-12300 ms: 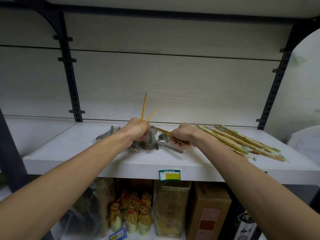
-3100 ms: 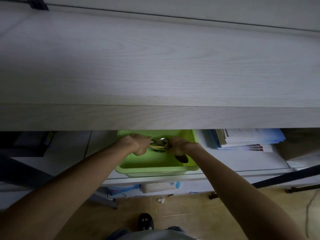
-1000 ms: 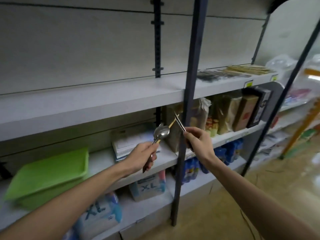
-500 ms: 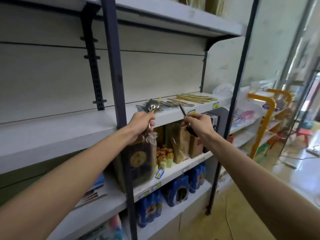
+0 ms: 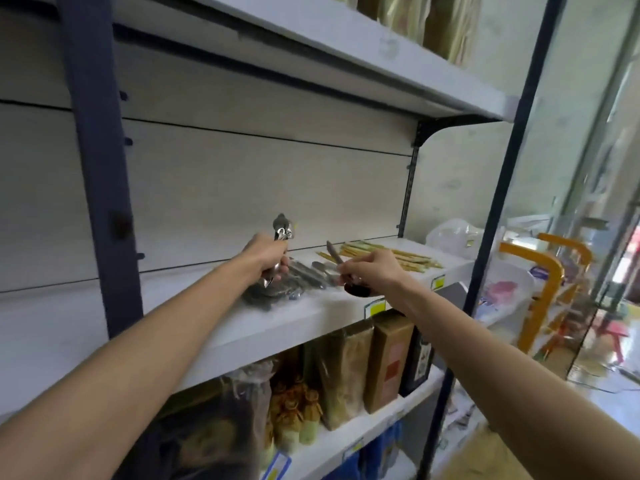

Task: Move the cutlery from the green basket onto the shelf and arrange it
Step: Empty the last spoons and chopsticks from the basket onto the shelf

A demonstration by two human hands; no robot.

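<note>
White shop shelving on dark blue posts fills the view, seen from the left at an angle. Both bare arms reach to the middle shelf (image 5: 207,306).

At centre, the left hand (image 5: 266,254) is curled round a bunch of metal spoons (image 5: 282,228), their bowls sticking up at 12 o'clock above the fist and the handle ends poking out below. At 3 o'clock from it, a little apart, the right hand (image 5: 367,271) pinches a dark spoon (image 5: 356,289), its bowl hanging under the palm and its thin handle pointing up toward 11 o'clock.

Between and beneath the hands, a pile (image 5: 301,278) of grey cutlery lies on the shelf; single pieces blur together. Farther along at 2 o'clock lie wrapped chopsticks (image 5: 388,256).

Yellow price tags (image 5: 375,305) sit on the shelf edge, their print too small to read. Below, at 6 o'clock, stand bags, a brown box (image 5: 388,358) and small bottles; no label there is legible. Motion blur smears the right edge. No green basket is in view.
</note>
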